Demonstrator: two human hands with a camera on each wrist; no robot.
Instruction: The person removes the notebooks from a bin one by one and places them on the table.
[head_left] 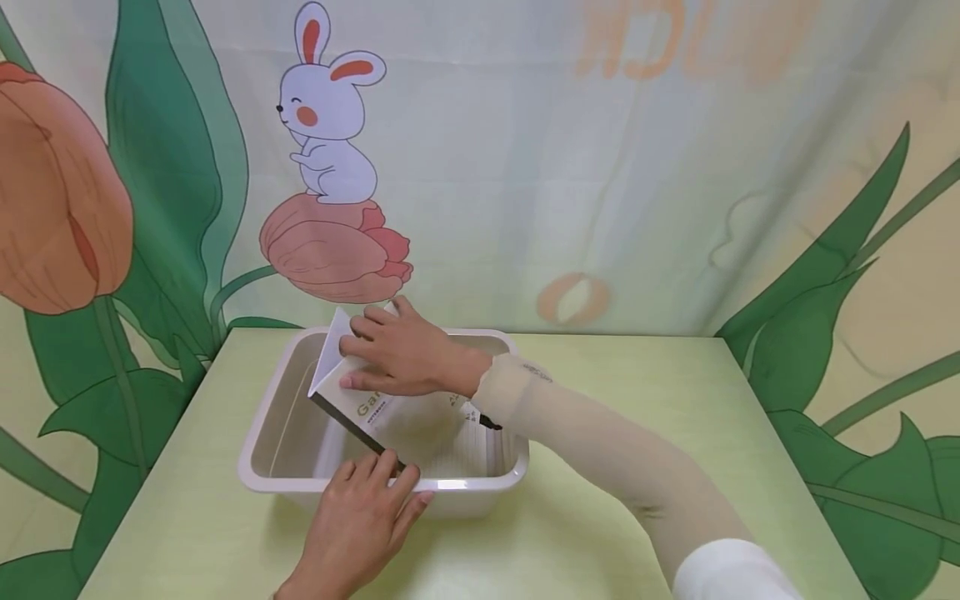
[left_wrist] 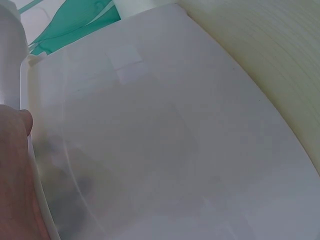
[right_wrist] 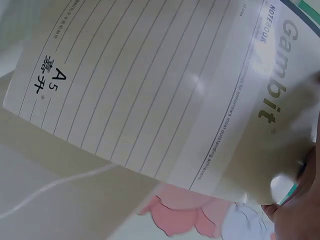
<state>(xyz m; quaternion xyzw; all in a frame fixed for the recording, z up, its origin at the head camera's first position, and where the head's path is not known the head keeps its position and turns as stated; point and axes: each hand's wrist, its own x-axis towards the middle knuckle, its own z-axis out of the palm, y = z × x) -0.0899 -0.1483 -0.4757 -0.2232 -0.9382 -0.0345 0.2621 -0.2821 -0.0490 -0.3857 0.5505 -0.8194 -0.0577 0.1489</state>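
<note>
A Gambit A5 notebook (head_left: 397, 421) with a pale lined cover and dark spine stands tilted inside a light plastic basin (head_left: 258, 442). My right hand (head_left: 408, 354) holds the notebook by its upper edge, thumb on the cover. The right wrist view shows the lined cover close up, with fingers (right_wrist: 295, 210) at its edge. At the basin's front rim, my left hand (head_left: 363, 517) grips the rim, its fingertips near the notebook's spine. In the left wrist view, the basin's outer wall (left_wrist: 165, 130) fills most of the picture. The notebook's lower end is partly hidden.
The basin stands on a pale green table (head_left: 637, 433), whose surface extends to both sides. Behind the table hangs a curtain (head_left: 487, 167) printed with a rabbit, tulips and leaves.
</note>
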